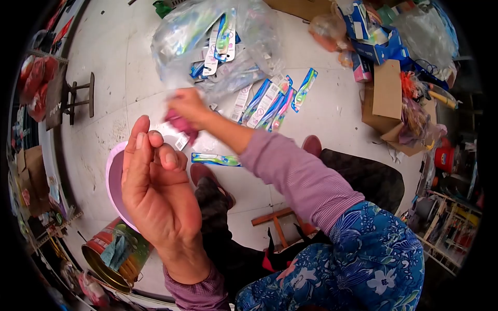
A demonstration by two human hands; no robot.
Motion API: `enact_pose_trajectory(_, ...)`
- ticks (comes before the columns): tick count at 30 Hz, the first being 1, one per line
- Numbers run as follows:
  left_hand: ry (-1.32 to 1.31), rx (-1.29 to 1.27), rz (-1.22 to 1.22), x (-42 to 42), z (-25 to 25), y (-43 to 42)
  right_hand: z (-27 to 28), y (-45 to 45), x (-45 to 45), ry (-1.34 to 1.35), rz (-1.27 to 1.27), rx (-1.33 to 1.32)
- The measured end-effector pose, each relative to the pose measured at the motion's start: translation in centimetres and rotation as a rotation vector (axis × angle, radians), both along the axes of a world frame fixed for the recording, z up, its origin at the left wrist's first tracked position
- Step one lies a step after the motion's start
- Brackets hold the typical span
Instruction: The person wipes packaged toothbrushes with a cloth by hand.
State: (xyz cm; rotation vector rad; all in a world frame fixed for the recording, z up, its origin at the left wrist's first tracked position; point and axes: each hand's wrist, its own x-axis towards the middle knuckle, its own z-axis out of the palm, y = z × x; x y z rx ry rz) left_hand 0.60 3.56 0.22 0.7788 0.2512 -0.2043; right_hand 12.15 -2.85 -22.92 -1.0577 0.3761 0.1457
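Note:
My left hand (pixel 161 194) is raised close to the camera, palm showing, its fingers loosely bent with nothing in them. My right hand (pixel 189 106), blurred by motion, is closed around a magenta cloth (pixel 180 123) and reaches over the floor. Just below the cloth lies a single packaged toothbrush (pixel 216 159), blue and green. Several more toothbrush packs (pixel 267 103) are spread to the right of my right hand, some face down. Beyond it sits a large clear plastic bag (pixel 171 39) with further toothbrush packs (pixel 223 39) in and on it.
A pink-purple basin (pixel 115 176) stands behind my left hand, partly hidden. Below it is a metal tin (pixel 104 243) with a teal rag (pixel 115 252). A small wooden stool (pixel 80 98) is at left. Cardboard boxes (pixel 386 90) and plastic bags crowd the right.

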Motion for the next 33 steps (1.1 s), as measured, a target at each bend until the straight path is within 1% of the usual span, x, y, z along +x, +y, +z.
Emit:
enact_pose_trajectory(1, -0.008, -0.012, 0.001, -0.1, 0.0, -0.1, 2.5, 2.6, 0.6, -0.166, -0.023, -0.11)
enact_pose_trajectory(2, -0.015, -0.023, 0.005, -0.1, 0.0, -0.2, 2.9, 5.1, 2.2, -0.293, 0.014, -0.194)
enact_pose_trajectory(4, -0.016, -0.015, 0.009, -0.2, -0.1, -0.2, 6.3, 7.6, 4.4, -0.388, 0.009, -0.529)
enact_pose_trajectory(5, -0.016, -0.013, 0.019, -0.2, -0.2, 0.0, 7.4, 7.6, 4.6, -0.39, 0.01, -0.526)
enact_pose_trajectory(7, -0.02, -0.021, 0.026, -0.1, -0.1, 0.0, 7.8, 7.4, 5.2, -0.247, 0.114, -0.463)
enact_pose_trajectory(8, -0.018, -0.026, 0.027, -0.2, -0.1, 0.1, 6.9, 7.3, 5.1, -0.247, 0.115, -0.465)
enact_pose_trajectory(10, -0.015, -0.026, 0.029, 0.0, -0.1, 0.2, 5.5, 6.4, 4.0, -0.277, -0.02, -0.938)
enact_pose_trajectory(12, -0.007, -0.022, 0.034, 0.0, -0.1, 0.3, 4.1, 4.3, 1.6, -0.189, 0.068, -0.966)
enact_pose_trajectory(14, -0.009, -0.003, 0.029, -0.2, 0.0, 0.4, 4.4, 0.9, -1.6, -0.087, 0.152, -0.673)
enact_pose_trajectory(16, -0.028, 0.006, 0.013, -0.1, -0.4, 0.9, 3.6, -1.6, -4.6, -0.168, -0.015, -0.526)
enact_pose_trajectory(18, -0.043, 0.02, -0.004, -0.3, -0.1, 0.7, 3.2, -3.5, -7.0, -0.057, -0.211, -0.31)
enact_pose_trajectory(20, 0.109, 0.399, 0.066, -0.5, 1.0, -0.8, 3.8, -6.0, -7.8, -0.013, -0.21, -0.071)
enact_pose_trajectory(21, 0.081, 0.464, -0.013, -0.6, 0.5, -0.7, 6.8, -7.0, -8.1, -0.047, -0.195, 0.05)
enact_pose_trajectory(22, 0.084, 0.468, -0.015, -0.7, 0.2, -0.9, 11.3, -7.8, -8.6, -0.052, -0.134, 0.197)
enact_pose_trajectory(23, 0.061, 0.501, -0.129, -0.7, 0.1, -1.3, 15.3, -9.0, -8.6, -0.249, -0.017, 0.169)
enact_pose_trajectory(25, 0.046, 0.53, -0.331, -0.7, 0.6, -1.9, 19.4, -8.9, -9.0, -0.345, 0.044, 0.132)
enact_pose_trajectory(26, 0.037, 0.421, -0.341, -0.8, 0.5, -2.4, 20.6, -8.9, -9.2, -0.389, 0.105, 0.045)
enact_pose_trajectory(27, 0.065, 0.328, -0.364, -1.0, 0.6, -2.4, 21.3, -8.9, -9.7, -0.413, 0.123, 0.014)
enact_pose_trajectory(28, 0.094, 0.235, -0.385, -1.1, 0.6, -2.4, 21.6, -9.0, -9.9, -0.436, 0.141, -0.016)
enact_pose_trajectory(30, 0.102, 0.281, -0.384, -1.4, 0.5, -2.6, 20.2, -9.4, -10.1, -0.488, 0.111, -0.009)
enact_pose_trajectory(31, 0.157, 0.309, -0.35, -1.8, 0.5, -3.2, 19.2, -9.8, -10.2, -0.538, 0.077, -0.004)
enact_pose_trajectory(32, 0.213, 0.336, -0.315, -2.1, 0.4, -3.9, 18.0, -10.9, -9.9, -0.515, 0.015, -0.143)
enact_pose_trajectory(33, 0.258, 0.319, -0.399, -2.5, 0.2, -3.8, 17.2, -12.4, -9.9, -0.39, -0.075, -0.369)
